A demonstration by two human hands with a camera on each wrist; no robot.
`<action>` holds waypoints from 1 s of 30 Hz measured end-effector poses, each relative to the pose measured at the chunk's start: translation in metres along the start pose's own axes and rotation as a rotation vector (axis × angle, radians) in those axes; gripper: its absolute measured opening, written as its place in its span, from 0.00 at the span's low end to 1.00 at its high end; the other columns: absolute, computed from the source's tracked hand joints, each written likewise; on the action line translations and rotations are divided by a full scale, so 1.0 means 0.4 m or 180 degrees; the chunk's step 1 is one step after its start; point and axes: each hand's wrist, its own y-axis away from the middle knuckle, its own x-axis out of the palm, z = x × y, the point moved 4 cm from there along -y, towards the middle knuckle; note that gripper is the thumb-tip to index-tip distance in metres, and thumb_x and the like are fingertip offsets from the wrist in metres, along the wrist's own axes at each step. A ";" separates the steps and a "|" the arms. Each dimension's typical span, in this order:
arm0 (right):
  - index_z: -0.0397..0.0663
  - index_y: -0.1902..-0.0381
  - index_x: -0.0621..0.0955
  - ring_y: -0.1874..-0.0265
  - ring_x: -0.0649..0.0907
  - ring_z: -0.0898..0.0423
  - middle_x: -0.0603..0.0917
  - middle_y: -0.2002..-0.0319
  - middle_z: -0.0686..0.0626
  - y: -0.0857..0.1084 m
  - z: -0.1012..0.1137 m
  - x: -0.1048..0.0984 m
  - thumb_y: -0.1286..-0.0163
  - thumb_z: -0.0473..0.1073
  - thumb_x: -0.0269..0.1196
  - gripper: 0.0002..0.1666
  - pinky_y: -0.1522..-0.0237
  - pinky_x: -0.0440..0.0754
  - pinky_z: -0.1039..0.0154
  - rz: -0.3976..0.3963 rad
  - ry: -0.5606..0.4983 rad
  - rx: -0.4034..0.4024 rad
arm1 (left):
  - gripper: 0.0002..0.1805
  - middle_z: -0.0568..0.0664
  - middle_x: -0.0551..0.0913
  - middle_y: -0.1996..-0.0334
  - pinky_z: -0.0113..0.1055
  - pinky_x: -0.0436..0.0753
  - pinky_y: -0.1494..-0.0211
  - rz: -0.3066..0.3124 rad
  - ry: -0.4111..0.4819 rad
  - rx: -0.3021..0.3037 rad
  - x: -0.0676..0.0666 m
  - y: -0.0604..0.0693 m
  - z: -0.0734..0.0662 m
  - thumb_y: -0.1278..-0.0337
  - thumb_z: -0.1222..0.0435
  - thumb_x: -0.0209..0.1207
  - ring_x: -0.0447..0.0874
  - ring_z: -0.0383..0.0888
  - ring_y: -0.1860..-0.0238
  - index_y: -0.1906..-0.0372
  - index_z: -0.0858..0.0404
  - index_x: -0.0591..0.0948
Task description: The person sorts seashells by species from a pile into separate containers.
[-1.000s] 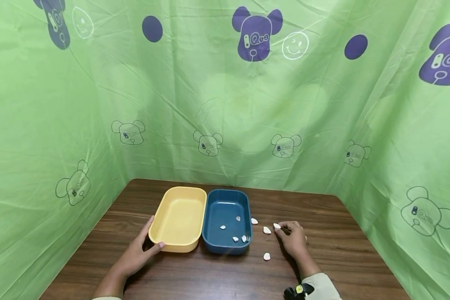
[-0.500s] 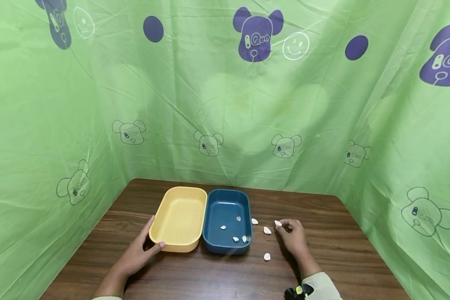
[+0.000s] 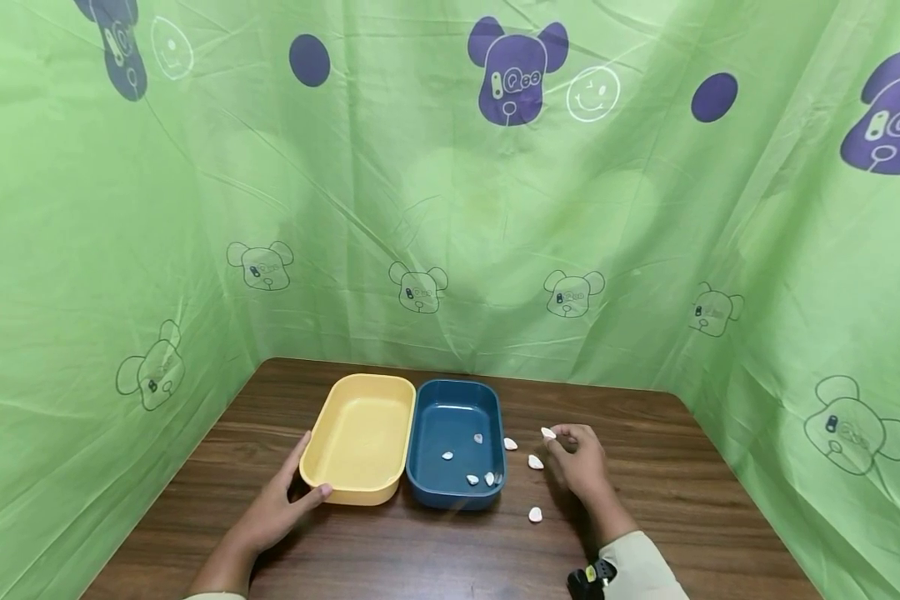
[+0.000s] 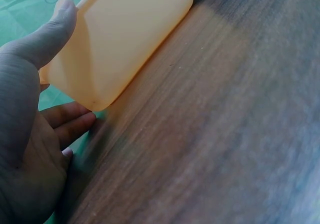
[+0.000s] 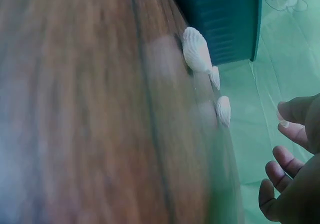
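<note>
At the left, the left hand (image 3: 273, 510) is clamped on the near left corner of the yellow box (image 3: 363, 437), its thumb at the front rim and its fingers along the left side. The left wrist view adds the box's smooth outer wall and two fingertips by the bottom corner, which the head view hides. Next, just to the right, stands the blue box (image 3: 453, 419). Only the head view looks inside it, where at least four white shells (image 3: 447, 456) lie; a pale spot by the right wall may be another shell or a reflection.

On the brown table (image 3: 435, 560), one shell (image 3: 511, 444) lies just beside the blue box, a second shell (image 3: 536, 462) farther right, and a third shell (image 3: 536, 515) nearer the person. The right wrist view brings out their ribbed surfaces.

Farthest right, the right hand (image 3: 585, 467) pinches a white shell (image 3: 547, 433) between thumb and forefinger. The right wrist view shows those fingertips off the tabletop and the other fingers bent, but only a sliver of that shell.
</note>
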 end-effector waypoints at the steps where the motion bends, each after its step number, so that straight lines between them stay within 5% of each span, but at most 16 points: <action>1: 0.42 0.56 0.91 0.48 0.83 0.43 0.87 0.50 0.39 -0.002 0.004 0.002 0.29 0.36 0.74 0.06 0.43 0.77 0.54 0.0012 -0.0005 -0.0013 | 0.57 0.70 0.56 0.13 0.17 0.63 0.30 0.0001 0.0003 -0.0004 0.000 0.000 0.000 0.27 0.55 0.70 0.60 0.68 0.16 0.08 0.47 0.44; 30: 0.40 0.56 0.91 0.47 0.82 0.38 0.85 0.50 0.38 -0.033 0.254 0.117 0.28 0.36 0.74 0.06 0.42 0.78 0.46 0.0209 -0.0353 -0.0325 | 0.58 0.70 0.60 0.15 0.23 0.67 0.27 -0.0061 -0.0128 -0.0008 -0.001 0.002 -0.005 0.28 0.54 0.71 0.64 0.66 0.18 0.08 0.53 0.46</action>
